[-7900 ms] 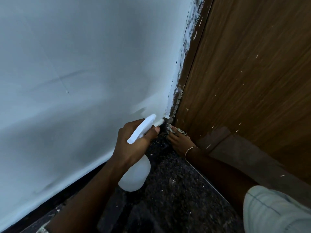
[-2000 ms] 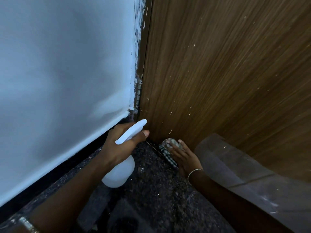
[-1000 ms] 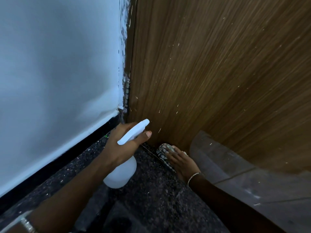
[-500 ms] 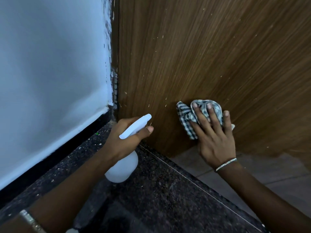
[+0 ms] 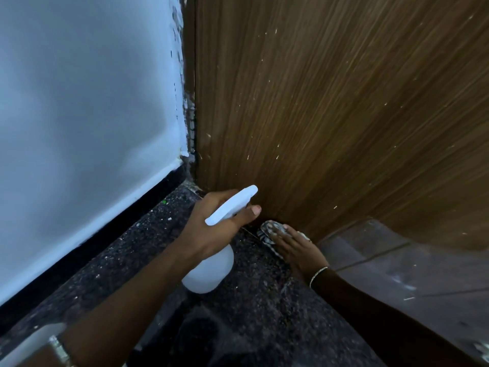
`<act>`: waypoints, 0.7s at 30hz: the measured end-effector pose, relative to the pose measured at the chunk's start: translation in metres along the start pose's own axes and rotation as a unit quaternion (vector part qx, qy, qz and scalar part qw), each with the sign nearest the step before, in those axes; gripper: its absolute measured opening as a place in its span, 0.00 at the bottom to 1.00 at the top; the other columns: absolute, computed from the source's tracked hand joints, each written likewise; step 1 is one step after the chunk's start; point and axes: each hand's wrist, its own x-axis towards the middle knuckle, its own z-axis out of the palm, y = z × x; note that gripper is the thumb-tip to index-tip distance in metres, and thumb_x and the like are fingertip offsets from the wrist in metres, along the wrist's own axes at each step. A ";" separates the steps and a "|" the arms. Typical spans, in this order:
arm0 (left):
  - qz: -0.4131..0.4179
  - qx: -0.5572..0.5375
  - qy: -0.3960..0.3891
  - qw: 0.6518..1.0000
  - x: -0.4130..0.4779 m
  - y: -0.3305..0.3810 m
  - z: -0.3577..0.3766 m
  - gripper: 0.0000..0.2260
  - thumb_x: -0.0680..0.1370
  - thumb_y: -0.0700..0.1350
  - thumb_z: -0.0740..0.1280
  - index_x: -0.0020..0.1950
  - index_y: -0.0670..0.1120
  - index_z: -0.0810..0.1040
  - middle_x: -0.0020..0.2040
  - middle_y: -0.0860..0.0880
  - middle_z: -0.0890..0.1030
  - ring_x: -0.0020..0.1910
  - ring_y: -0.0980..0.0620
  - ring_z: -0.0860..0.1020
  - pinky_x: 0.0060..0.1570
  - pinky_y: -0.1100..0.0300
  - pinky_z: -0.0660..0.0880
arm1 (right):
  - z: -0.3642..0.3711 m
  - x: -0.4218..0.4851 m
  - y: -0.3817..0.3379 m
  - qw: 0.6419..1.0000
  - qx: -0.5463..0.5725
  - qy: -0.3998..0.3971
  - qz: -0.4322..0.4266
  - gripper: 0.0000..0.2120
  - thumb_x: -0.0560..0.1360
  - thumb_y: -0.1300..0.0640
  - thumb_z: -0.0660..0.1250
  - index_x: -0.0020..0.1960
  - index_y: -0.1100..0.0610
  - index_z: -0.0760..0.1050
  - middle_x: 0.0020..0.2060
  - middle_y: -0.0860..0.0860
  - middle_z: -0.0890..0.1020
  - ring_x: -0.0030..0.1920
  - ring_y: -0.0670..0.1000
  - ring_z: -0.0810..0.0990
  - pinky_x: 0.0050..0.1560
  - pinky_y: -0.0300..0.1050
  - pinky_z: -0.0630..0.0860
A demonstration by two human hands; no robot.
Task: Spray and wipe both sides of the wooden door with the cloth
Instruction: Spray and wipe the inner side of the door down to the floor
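Head view: wooden door point(image 5: 330, 115) fills right half, brown, fine vertical grain, small pale specks scattered over face. Checked, bunched cloth point(image 5: 267, 230) sits at door's bottom edge, where it meets dark speckled floor point(image 5: 251, 313). My right hand point(image 5: 297, 251) lies flat on cloth, fingers straight, pressing it against wood. My left hand point(image 5: 215, 225) curls round neck of white spray bottle point(image 5: 211, 272), nozzle toward door, just beside cloth. White wall point(image 5: 79, 102) at left.

Head camera looks down, close on the bottom corner of the door point(image 5: 330, 115)
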 end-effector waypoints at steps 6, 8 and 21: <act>0.003 -0.001 -0.001 1.000 0.001 0.005 -0.003 0.16 0.76 0.49 0.74 0.48 0.35 0.80 0.40 0.35 0.78 0.35 0.51 0.76 0.36 0.60 0.69 | 0.019 -0.045 -0.004 0.999 0.021 -0.045 -0.009 0.27 0.78 0.46 0.57 0.74 0.53 0.72 0.75 0.52 0.71 0.76 0.55 0.69 0.78 0.63 0.31; 0.007 0.005 -0.008 1.000 -0.001 0.007 -0.003 0.15 0.76 0.50 0.74 0.48 0.37 0.81 0.38 0.37 0.79 0.34 0.52 0.76 0.37 0.59 0.69 | 0.046 -0.076 -0.014 0.999 0.044 -0.008 0.001 0.25 0.75 0.52 0.54 0.66 0.56 0.80 0.69 0.53 0.79 0.70 0.57 0.75 0.80 0.61 0.34; -0.033 0.003 -0.025 0.999 -0.009 0.010 -0.004 0.11 0.75 0.52 0.74 0.47 0.45 0.84 0.43 0.41 0.84 0.44 0.44 0.82 0.44 0.46 0.79 | 0.029 -0.073 -0.024 0.996 0.041 -0.011 0.079 0.30 0.85 0.49 0.51 0.83 0.55 0.46 0.83 0.50 0.46 0.83 0.56 0.48 0.63 0.64 0.12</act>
